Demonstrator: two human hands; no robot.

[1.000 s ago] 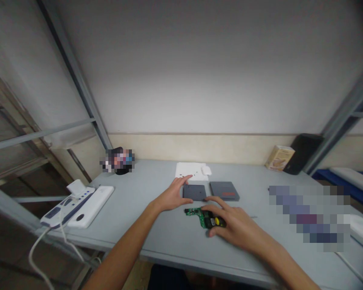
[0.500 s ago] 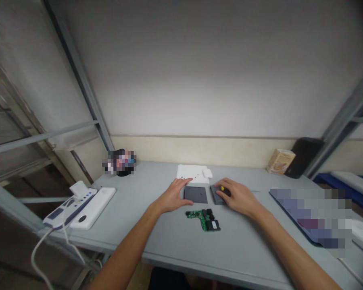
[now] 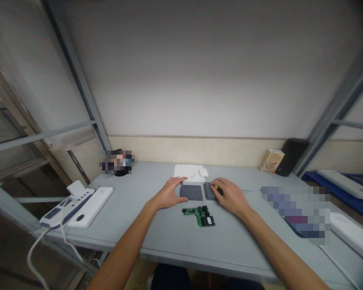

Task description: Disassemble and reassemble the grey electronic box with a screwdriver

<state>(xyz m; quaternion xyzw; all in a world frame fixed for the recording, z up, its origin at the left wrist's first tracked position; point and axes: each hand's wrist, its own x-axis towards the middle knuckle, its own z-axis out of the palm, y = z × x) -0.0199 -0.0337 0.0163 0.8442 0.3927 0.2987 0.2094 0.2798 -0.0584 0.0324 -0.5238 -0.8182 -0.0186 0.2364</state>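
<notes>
My left hand (image 3: 168,194) rests flat on the grey table (image 3: 169,237), its fingers touching the left edge of a dark grey square cover (image 3: 191,192). My right hand (image 3: 229,196) lies over a second dark grey cover (image 3: 208,191) to the right and is closed around a small tool with a yellow end (image 3: 215,187). A green circuit board (image 3: 199,214) lies loose on the table just in front of the two covers, untouched by either hand.
A white sheet (image 3: 187,172) with tiny dark specks and a small white case (image 3: 203,172) lie behind the covers. A white power strip (image 3: 78,205) sits at the left. A carton (image 3: 271,160) and a black object (image 3: 288,156) stand back right.
My right hand left the circuit board, carrying the yellow-ended tool up to the right-hand cover, where it stays. My left hand stayed by the left cover.
</notes>
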